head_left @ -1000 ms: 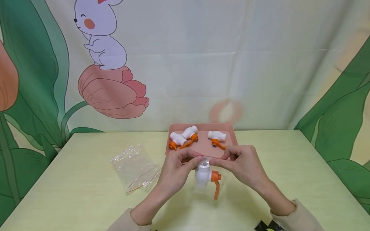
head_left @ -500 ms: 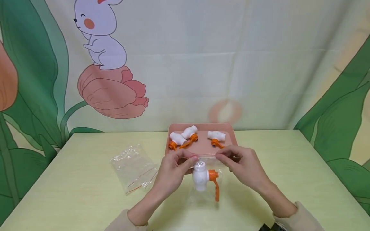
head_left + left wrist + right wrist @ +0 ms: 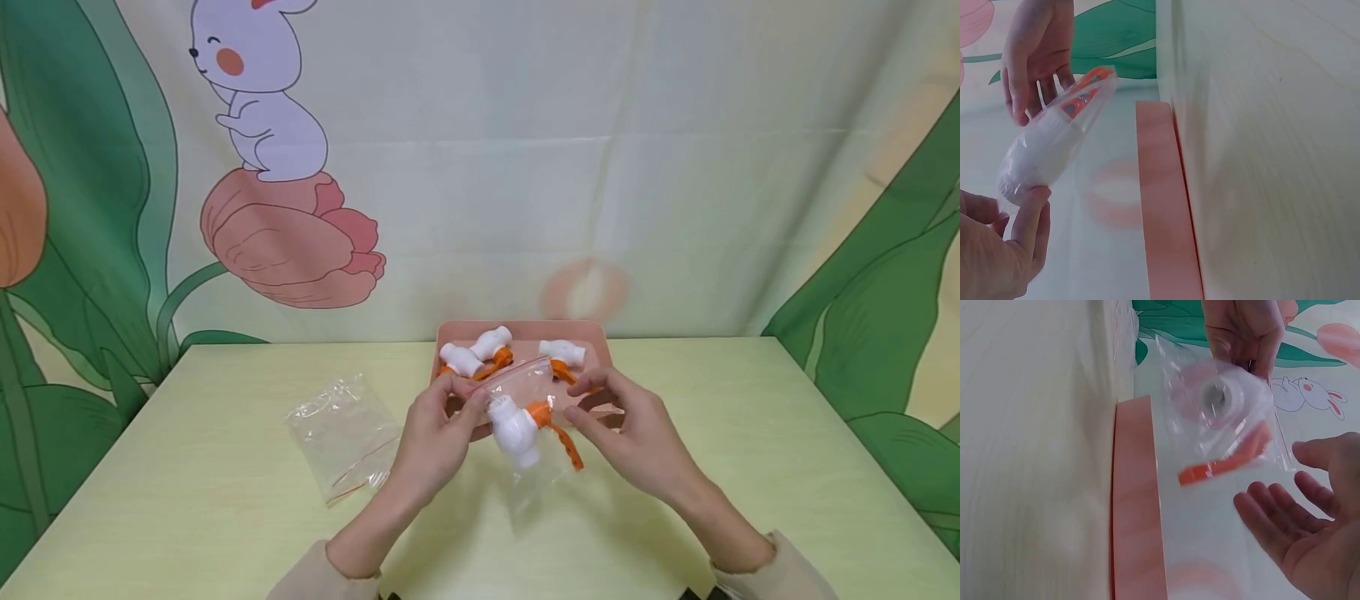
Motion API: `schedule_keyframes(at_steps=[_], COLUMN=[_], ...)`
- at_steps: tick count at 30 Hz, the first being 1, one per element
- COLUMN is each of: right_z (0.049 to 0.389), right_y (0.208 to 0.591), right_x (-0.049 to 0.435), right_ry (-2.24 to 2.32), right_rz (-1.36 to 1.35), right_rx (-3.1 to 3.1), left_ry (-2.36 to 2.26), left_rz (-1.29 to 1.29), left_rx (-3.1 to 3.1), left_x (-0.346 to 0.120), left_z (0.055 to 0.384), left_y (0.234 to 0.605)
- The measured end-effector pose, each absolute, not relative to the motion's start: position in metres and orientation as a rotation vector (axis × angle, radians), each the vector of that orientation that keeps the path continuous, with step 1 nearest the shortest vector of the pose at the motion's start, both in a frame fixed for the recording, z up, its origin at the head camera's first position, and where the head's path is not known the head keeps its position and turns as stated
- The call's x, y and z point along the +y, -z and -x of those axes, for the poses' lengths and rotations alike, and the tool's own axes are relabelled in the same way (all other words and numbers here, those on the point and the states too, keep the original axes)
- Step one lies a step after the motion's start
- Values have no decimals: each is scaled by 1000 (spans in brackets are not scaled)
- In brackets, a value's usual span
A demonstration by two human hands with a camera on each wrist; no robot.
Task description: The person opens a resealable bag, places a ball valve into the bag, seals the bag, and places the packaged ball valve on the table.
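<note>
Above the table [image 3: 750, 475], a transparent zip bag [image 3: 529, 385] hung tilted, with a white valve [image 3: 514, 433] inside. Left hand [image 3: 438, 437] pinched the bag near the end of its red zip strip, thumb against fingers; bag and valve hung to the right of that grip. Right hand [image 3: 637, 433] held nothing: thumb well apart from the fingers, fingers loosely bent, palm toward the bag. Right wrist view showed a gap between its fingertips and the bag. Valve leaned with its upper end to the left; its orange handle [image 3: 567, 447] pointed down and right, near the right hand, also within the film.

Behind the hands, a pink tray [image 3: 525, 325] sat at the far edge of the table, its front part hidden by hands and bag. Two valves [image 3: 461, 358] lay close together at its left, a third valve [image 3: 562, 353] apart at its right, all white with orange handles. Left of the left hand, a second bag [image 3: 345, 433] lay flat on the table. Backdrop [image 3: 480, 192] carried a printed rabbit [image 3: 277, 137] on a tulip.
</note>
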State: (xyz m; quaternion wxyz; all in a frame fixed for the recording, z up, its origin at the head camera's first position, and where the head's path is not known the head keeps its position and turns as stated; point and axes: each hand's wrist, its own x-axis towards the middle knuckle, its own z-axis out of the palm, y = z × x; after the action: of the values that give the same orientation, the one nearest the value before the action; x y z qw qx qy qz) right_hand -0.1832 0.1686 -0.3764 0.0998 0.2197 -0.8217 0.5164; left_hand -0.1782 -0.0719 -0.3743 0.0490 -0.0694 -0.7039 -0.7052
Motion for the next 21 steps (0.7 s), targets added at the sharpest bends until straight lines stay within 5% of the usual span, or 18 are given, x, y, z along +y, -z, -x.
schedule_keyframes(at_steps=[21], right_z=[177], right_y=[384], right_x=[150], right_ry=[-1144], right_rz=[-813], right_rx=[-2522], left_ry=[2310], left_rz=[266], left_rx=[-2055], left_x=[-62], left_z=[177], left_y=[382])
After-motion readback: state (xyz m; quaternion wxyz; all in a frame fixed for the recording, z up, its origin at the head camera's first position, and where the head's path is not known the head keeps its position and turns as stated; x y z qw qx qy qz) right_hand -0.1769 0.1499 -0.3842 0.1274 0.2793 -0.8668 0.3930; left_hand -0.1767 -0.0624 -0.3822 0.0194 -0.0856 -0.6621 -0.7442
